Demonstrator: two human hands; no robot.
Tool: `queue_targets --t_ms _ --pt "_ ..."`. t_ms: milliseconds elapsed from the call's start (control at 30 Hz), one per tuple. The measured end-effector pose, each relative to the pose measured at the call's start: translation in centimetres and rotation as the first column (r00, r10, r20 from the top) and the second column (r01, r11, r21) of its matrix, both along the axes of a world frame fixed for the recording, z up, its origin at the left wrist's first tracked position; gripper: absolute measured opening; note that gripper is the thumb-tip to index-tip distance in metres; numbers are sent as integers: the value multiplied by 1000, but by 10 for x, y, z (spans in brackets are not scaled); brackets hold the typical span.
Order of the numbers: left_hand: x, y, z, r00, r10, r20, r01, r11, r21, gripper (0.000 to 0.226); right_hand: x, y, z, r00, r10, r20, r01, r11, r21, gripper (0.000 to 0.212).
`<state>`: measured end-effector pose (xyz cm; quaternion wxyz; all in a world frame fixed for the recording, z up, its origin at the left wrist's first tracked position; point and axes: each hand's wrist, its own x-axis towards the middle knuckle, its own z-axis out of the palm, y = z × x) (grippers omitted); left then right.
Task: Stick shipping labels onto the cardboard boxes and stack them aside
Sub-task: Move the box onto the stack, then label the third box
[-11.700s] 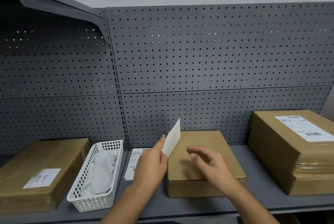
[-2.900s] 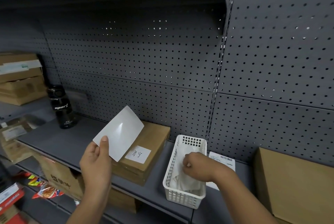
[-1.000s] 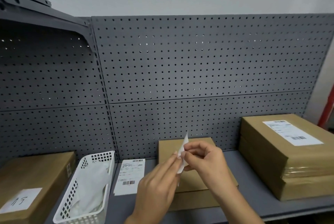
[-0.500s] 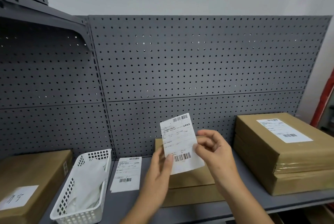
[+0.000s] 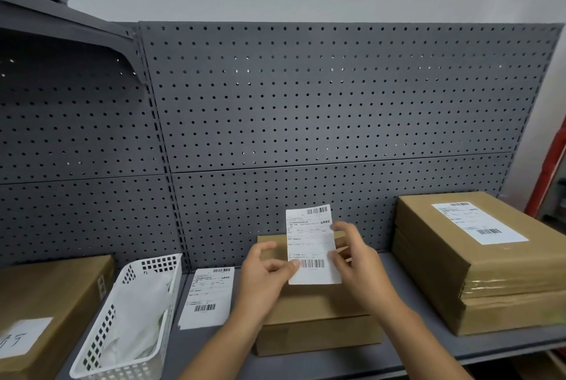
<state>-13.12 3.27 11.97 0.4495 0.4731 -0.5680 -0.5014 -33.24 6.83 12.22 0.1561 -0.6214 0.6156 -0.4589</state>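
A white shipping label [image 5: 310,241] with barcodes is held upright over a plain cardboard box [image 5: 315,315] in the middle of the grey shelf [image 5: 413,355]. My left hand [image 5: 265,277] pinches its lower left edge beside the barcode. My right hand [image 5: 355,263] pinches its right edge, fingers curled round it. The label's lower end hangs just above the box top; whether it touches is unclear. To the right stands a stack of wrapped cardboard boxes [image 5: 477,269] with a label [image 5: 477,221] stuck on top.
Another loose shipping label [image 5: 208,298] lies flat on the shelf left of the box. A white plastic basket [image 5: 122,327] holds crumpled backing paper. A cardboard box [image 5: 46,297] with a handwritten white note sits at far left. Grey pegboard [image 5: 306,110] backs the shelf.
Since half a second ago the label has come lower and nearer the box top. My left hand has shifted to its lower left edge. A second ago the label was edge-on between my fingers.
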Motion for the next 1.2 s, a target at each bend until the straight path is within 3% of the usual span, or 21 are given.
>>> queue_targets --t_ms 167,433,800,1000,1200 --pt "-1 -14 -9 990 5 139 0 999 -32 53 -16 -15 -17 991 118 -68 -114 991 70 24" --pt "-1 -24 -22 974 -13 225 14 1000 -4 48 -23 -26 -31 985 170 12 -170 978 117 38" --pt "1 -30 -34 962 -29 272 31 999 -4 47 -25 -30 -39 987 150 59 -157 980 124 40" --pt "-2 -32 -40 943 -35 332 51 998 -38 48 -22 -31 -43 988 156 17 -157 978 139 44" --pt "-4 -27 -59 930 63 363 -10 989 -147 48 -19 -31 -52 969 112 -218 -84 987 136 69"
